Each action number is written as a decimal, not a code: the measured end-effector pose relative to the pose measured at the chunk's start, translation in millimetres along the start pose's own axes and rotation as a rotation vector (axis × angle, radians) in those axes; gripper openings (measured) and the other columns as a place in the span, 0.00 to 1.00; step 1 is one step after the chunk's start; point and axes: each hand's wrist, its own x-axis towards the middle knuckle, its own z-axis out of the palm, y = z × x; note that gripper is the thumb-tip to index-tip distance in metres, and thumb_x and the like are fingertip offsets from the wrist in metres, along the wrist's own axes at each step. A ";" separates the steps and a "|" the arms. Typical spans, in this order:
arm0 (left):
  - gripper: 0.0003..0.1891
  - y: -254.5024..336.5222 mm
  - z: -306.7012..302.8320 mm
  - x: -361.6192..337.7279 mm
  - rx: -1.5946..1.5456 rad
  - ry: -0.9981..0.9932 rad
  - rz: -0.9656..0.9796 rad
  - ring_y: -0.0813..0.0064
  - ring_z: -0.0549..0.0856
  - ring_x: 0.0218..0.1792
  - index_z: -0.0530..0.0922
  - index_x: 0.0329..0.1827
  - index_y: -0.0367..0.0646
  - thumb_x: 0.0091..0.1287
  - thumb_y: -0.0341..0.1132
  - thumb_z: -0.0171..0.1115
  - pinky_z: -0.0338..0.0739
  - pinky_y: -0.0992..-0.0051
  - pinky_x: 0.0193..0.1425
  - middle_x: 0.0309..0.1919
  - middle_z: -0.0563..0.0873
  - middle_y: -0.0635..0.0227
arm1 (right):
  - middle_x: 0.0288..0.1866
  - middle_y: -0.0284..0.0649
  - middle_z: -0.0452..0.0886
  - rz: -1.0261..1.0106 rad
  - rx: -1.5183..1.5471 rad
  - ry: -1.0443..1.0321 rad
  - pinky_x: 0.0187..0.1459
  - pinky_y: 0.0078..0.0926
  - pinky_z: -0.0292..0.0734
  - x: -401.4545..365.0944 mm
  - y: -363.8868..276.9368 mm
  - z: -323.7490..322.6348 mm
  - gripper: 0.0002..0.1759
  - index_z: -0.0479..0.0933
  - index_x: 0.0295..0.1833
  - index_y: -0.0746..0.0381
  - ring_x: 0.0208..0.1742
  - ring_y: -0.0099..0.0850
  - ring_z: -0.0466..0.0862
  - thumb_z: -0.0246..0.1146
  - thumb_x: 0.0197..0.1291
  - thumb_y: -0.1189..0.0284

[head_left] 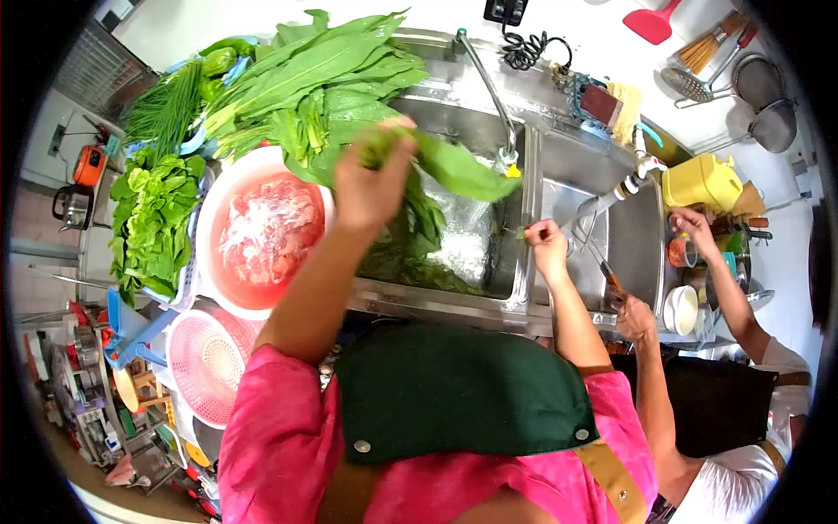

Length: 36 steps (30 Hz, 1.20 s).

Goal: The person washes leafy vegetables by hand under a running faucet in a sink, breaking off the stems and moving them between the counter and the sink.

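Note:
My left hand (374, 179) is closed round the stem end of some long green leaves, above the left sink basin (515, 293). One broad leaf (467, 175) sticks out to the right from it, toward the faucet (489, 83); other leaves (423, 218) hang down into the basin. Water and more dark greens lie in that basin. My right hand (548, 247) is over the divider between the basins, fingers pinched, with a small green scrap (521, 233) at their tips. A big pile of long leaves (323, 74) rests behind my left hand.
To the left stand a white bowl (205, 236) of raw meat in reddish water, lettuce (157, 218) and a pink colander (205, 354). At right, a co-worker's hand (637, 319) grips a wooden-handled tool in the right basin (646, 262); their other hand (692, 229) is near a yellow jug (703, 183).

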 end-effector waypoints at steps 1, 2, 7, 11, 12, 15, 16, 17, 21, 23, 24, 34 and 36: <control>0.02 -0.3 -9.7 14.0 0.019 0.050 0.196 0.83 0.75 0.26 0.75 0.33 0.37 0.58 0.25 0.55 0.71 0.83 0.31 0.27 0.81 0.68 | 0.22 0.33 0.75 0.039 0.120 0.066 0.31 0.18 0.69 3.9 4.2 -6.4 0.03 0.71 0.28 0.64 0.25 0.19 0.72 0.59 0.50 0.79; 0.01 5.0 -20.6 22.6 -0.103 0.019 0.091 0.83 0.76 0.26 0.74 0.31 0.36 0.58 0.25 0.55 0.71 0.84 0.31 0.27 0.81 0.67 | 0.23 0.34 0.75 0.061 0.070 0.072 0.32 0.19 0.70 10.4 9.0 -11.7 0.03 0.71 0.29 0.64 0.26 0.21 0.73 0.59 0.50 0.78; 0.07 37.5 -15.0 31.8 -0.111 -0.011 0.008 0.80 0.76 0.24 0.67 0.36 0.37 0.58 0.26 0.55 0.72 0.82 0.31 0.30 0.78 0.65 | 0.52 0.49 0.72 -0.193 -0.892 -0.341 0.54 0.28 0.66 3.0 -60.6 4.3 0.21 0.73 0.49 0.63 0.54 0.35 0.72 0.63 0.48 0.67; 0.14 -1.0 22.6 -5.5 0.287 -0.157 -0.032 0.74 0.75 0.38 0.70 0.39 0.38 0.54 0.33 0.62 0.70 0.75 0.42 0.33 0.75 0.63 | 0.64 0.48 0.58 -0.199 -0.090 -0.476 0.61 0.34 0.57 -22.7 -125.5 55.8 0.42 0.54 0.64 0.61 0.63 0.37 0.61 0.66 0.45 0.61; 0.18 -9.5 33.1 -22.4 0.201 -0.214 -0.199 0.74 0.75 0.37 0.70 0.41 0.38 0.53 0.37 0.63 0.70 0.75 0.42 0.35 0.76 0.61 | 0.64 0.46 0.58 -0.248 -0.004 -0.446 0.60 0.34 0.58 -37.1 -128.7 80.0 0.41 0.51 0.65 0.60 0.63 0.37 0.62 0.63 0.48 0.62; 0.25 -50.8 65.4 -54.7 0.157 -0.214 -0.451 0.73 0.75 0.39 0.68 0.46 0.35 0.50 0.39 0.66 0.70 0.74 0.44 0.37 0.77 0.60 | 0.64 0.41 0.56 -0.146 0.539 -0.437 0.59 0.29 0.58 -39.0 -87.2 150.5 0.33 0.50 0.65 0.61 0.62 0.32 0.61 0.55 0.56 0.68; 0.29 -80.6 72.4 -62.9 -0.013 -0.180 -0.501 0.71 0.75 0.41 0.64 0.50 0.33 0.49 0.39 0.67 0.69 0.73 0.47 0.39 0.76 0.59 | 0.63 0.40 0.57 -0.124 0.619 -0.445 0.58 0.27 0.58 -32.4 -66.4 165.5 0.30 0.51 0.64 0.62 0.61 0.31 0.61 0.52 0.58 0.70; 0.34 -99.3 74.1 -66.5 -0.183 -0.141 -0.548 0.70 0.75 0.43 0.61 0.54 0.32 0.48 0.38 0.68 0.68 0.72 0.50 0.42 0.75 0.57 | 0.63 0.39 0.58 -0.101 0.698 -0.453 0.58 0.25 0.58 -26.0 -45.9 180.5 0.26 0.52 0.63 0.62 0.61 0.30 0.62 0.50 0.60 0.72; 0.43 -107.4 37.7 -83.1 0.247 -0.281 -0.305 0.64 0.70 0.53 0.50 0.62 0.32 0.47 0.36 0.69 0.62 0.71 0.59 0.54 0.66 0.52 | 0.55 0.42 0.68 0.423 0.856 -0.284 0.53 0.29 0.64 13.3 -22.7 192.0 0.24 0.62 0.58 0.64 0.53 0.33 0.70 0.55 0.56 0.69; 0.36 -114.5 6.7 -99.6 0.125 -0.275 -0.433 0.66 0.71 0.53 0.55 0.61 0.37 0.51 0.35 0.65 0.65 0.71 0.57 0.55 0.66 0.55 | 0.46 0.45 0.75 0.717 0.751 -0.318 0.50 0.36 0.70 55.2 21.0 204.9 0.25 0.68 0.51 0.67 0.47 0.39 0.75 0.62 0.50 0.63; 0.33 -114.6 -10.2 -106.8 0.006 -0.258 -0.560 0.67 0.72 0.52 0.58 0.60 0.38 0.53 0.33 0.64 0.66 0.71 0.55 0.54 0.67 0.56 | 0.50 0.47 0.73 0.808 0.690 -0.361 0.48 0.33 0.71 89.1 68.6 219.8 0.29 0.67 0.53 0.67 0.46 0.39 0.75 0.62 0.50 0.60; 0.12 -65.6 -145.9 -199.7 0.252 -0.138 -0.668 0.76 0.79 0.32 0.73 0.43 0.37 0.56 0.29 0.58 0.72 0.79 0.38 0.30 0.79 0.65 | 0.29 0.39 0.80 0.391 -0.285 -0.225 0.26 0.27 0.74 117.8 30.2 54.5 0.10 0.77 0.36 0.63 0.27 0.29 0.80 0.60 0.47 0.72; 0.11 -64.4 -159.4 -225.1 0.297 -0.103 -0.697 0.76 0.79 0.31 0.73 0.41 0.37 0.56 0.30 0.58 0.73 0.79 0.37 0.29 0.80 0.65 | 0.31 0.37 0.80 -0.018 -0.212 -0.076 0.29 0.22 0.74 128.8 -44.9 23.5 0.11 0.77 0.38 0.61 0.29 0.24 0.79 0.62 0.48 0.69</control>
